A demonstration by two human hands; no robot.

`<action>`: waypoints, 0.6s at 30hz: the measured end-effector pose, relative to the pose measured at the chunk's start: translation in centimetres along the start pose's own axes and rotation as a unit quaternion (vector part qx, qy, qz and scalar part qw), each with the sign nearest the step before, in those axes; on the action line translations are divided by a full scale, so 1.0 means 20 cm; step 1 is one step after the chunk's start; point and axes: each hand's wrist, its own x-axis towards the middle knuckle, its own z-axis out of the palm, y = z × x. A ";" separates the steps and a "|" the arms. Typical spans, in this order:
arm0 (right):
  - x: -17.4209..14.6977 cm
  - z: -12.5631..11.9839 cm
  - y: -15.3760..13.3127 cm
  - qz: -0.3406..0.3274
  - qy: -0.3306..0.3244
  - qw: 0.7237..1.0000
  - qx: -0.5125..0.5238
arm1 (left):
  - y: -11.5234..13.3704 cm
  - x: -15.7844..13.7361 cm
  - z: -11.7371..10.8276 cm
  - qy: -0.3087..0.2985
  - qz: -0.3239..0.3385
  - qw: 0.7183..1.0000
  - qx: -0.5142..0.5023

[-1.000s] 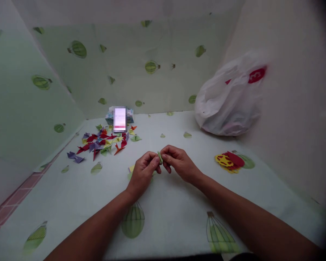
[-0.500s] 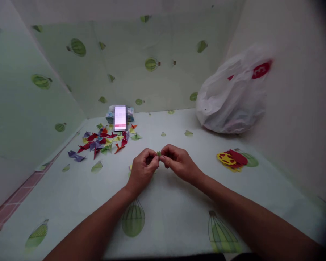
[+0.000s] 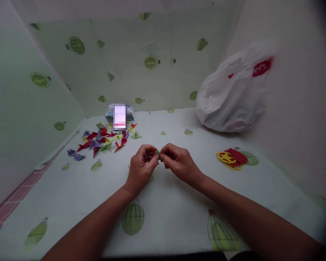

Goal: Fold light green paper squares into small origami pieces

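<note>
A small folded piece of green paper [image 3: 158,153] is pinched between my two hands, above the middle of the table. My left hand [image 3: 142,165] grips its left side with thumb and fingers, and my right hand [image 3: 180,161] pinches it from the right. Fingers cover most of the paper, so its full shape is hidden. Partly behind my left hand, a little yellowish paper shows on the table. Farther back on the left lies a pile of folded paper cranes [image 3: 97,139] in red, purple, yellow, green and orange.
A lit phone [image 3: 120,117] leans against a tissue box [image 3: 108,115] behind the cranes. At the back right stands a white plastic bag [image 3: 230,98]. Red and yellow paper cutouts [image 3: 232,158] lie on the right of the balloon-patterned tablecloth [image 3: 176,217].
The green paper has turned slightly between my fingertips, and less of it sticks up. Both hands have shifted only a little; the view has tilted slightly.
</note>
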 end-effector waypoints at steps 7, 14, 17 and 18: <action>0.00 0.00 0.00 0.025 -0.012 0.999 0.037 | 0.00 0.00 0.00 -0.007 0.015 1.000 0.010; 0.00 0.00 0.00 0.031 -0.016 0.999 0.041 | -0.01 0.00 0.00 -0.007 0.006 1.000 0.017; 0.00 0.00 0.00 0.031 -0.018 0.998 0.042 | -0.01 0.00 -0.01 -0.008 0.008 1.000 0.018; 0.00 0.00 0.00 0.032 -0.018 0.998 0.042 | -0.01 0.00 -0.01 -0.008 0.008 1.000 0.019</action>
